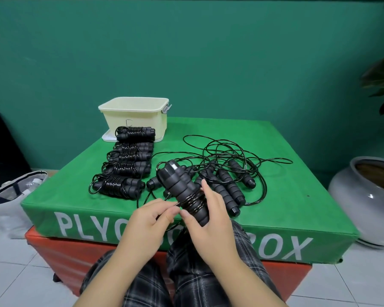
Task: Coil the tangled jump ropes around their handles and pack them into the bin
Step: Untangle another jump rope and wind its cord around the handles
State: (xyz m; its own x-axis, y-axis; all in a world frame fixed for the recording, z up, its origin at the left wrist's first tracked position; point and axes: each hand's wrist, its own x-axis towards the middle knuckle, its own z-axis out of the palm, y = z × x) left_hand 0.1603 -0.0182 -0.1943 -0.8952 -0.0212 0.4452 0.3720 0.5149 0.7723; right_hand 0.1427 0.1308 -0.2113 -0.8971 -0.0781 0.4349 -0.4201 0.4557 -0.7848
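Over the green box (275,173), right hand (211,220) clasps paired handles (184,191); left hand (151,220) pinches their cord (177,204).

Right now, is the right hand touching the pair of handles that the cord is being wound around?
Touching. The head view shows the right hand wrapped around the lower end of the handles, thumb across their front.

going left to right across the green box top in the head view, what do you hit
row of coiled ropes → handles gripped in the right hand, with the left hand pinching the cord → loose handles → tangled cord
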